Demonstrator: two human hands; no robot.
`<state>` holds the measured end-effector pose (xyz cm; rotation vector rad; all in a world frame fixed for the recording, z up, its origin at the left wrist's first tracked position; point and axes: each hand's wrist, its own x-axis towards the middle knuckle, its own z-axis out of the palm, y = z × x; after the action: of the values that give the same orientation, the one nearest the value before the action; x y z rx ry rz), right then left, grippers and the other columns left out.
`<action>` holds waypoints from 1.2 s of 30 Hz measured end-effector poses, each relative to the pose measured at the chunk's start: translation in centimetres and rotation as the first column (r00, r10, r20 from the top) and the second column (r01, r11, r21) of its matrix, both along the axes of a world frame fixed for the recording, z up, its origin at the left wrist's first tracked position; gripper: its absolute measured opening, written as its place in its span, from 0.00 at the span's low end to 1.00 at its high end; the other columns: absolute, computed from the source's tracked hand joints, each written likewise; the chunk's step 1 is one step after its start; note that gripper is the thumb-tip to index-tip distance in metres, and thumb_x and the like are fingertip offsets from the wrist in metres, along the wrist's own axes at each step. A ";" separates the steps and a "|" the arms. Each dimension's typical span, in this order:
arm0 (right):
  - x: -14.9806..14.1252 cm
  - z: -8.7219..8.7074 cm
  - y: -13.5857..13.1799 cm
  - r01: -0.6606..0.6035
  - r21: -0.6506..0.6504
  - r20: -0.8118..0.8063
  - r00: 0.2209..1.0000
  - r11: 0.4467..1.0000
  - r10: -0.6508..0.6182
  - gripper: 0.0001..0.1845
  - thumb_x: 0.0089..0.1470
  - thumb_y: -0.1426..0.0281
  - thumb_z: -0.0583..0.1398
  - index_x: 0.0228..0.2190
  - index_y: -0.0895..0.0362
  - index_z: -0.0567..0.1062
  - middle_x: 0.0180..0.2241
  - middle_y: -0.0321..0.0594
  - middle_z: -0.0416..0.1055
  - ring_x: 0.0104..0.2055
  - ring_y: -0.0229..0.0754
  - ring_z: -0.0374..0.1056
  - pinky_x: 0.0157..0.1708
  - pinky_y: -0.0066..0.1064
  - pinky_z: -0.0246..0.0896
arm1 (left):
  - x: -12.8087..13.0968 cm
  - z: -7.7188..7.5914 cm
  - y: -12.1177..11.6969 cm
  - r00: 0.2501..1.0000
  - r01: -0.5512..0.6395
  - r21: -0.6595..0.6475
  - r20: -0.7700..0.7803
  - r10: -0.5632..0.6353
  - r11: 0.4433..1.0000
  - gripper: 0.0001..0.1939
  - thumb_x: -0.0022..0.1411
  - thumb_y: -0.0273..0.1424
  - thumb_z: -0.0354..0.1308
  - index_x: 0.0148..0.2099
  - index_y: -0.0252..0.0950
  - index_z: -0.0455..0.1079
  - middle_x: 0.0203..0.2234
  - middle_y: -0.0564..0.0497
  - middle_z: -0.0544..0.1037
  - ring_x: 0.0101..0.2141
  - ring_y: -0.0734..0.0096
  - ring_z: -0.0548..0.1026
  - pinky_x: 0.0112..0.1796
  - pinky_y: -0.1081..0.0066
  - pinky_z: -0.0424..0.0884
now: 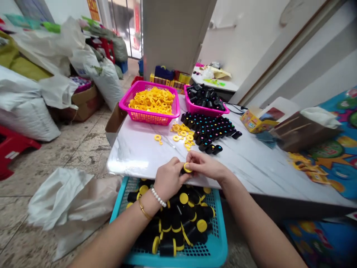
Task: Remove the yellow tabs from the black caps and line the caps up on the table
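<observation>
Over the front edge of the table, my left hand (169, 180) is closed around a small black cylinder with a yellow cap (187, 168). The fingers of my right hand (205, 166) pinch the cap from the other side; most of the cylinder is hidden by both hands. Just below, a turquoise basket (220, 253) holds many black cylinders with yellow caps (183, 198). Beyond my hands, loose yellow ring-and-tab caps (182, 131) lie on the table (139, 156). Beside them stand rows of black cylinders (213, 126) with coloured dots on top.
Farther back are a pink basket of yellow caps (149, 118) and a pink basket of black parts (205, 110). A small yellow box (252, 121) and a brown bag (305, 128) occupy the right side. White sacks (25, 108) and a red stool (16, 149) stand left on the floor.
</observation>
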<state>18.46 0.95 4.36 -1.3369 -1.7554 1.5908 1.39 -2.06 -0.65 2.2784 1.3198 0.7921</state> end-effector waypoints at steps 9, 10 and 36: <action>0.1 -1.4 -1.8 0.155 -0.036 -0.072 0.985 0.987 -0.157 0.18 0.53 0.55 0.59 0.36 0.57 0.68 0.18 0.27 0.63 0.13 0.28 0.55 0.13 0.19 0.48 | -0.3 0.1 -0.2 0.998 -0.002 0.034 -0.061 0.004 0.999 0.13 0.60 0.41 0.55 0.42 0.38 0.69 0.36 0.51 0.70 0.33 0.70 0.71 0.33 0.72 0.66; 0.0 -1.4 -1.8 0.148 -0.017 -0.058 0.987 0.989 -0.149 0.17 0.53 0.56 0.58 0.35 0.56 0.67 0.17 0.26 0.63 0.13 0.29 0.55 0.13 0.19 0.49 | -0.4 0.1 -0.1 0.998 0.003 0.038 -0.056 -0.001 0.999 0.13 0.60 0.41 0.55 0.41 0.38 0.69 0.35 0.51 0.70 0.33 0.70 0.71 0.33 0.72 0.66; 0.2 -4.0 -12.0 0.529 0.209 -0.154 0.848 0.822 -0.507 0.13 0.57 0.59 0.57 0.32 0.56 0.71 0.20 0.33 0.66 0.19 0.34 0.64 0.17 0.24 0.59 | -5.8 2.3 10.0 0.955 -0.153 0.130 -0.237 0.181 0.980 0.12 0.57 0.35 0.55 0.40 0.33 0.73 0.36 0.44 0.75 0.39 0.61 0.72 0.44 0.63 0.67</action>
<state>18.67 -11.03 0.33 -1.4335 -1.3190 1.0742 -4.38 7.93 1.65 2.4399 1.6364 0.6636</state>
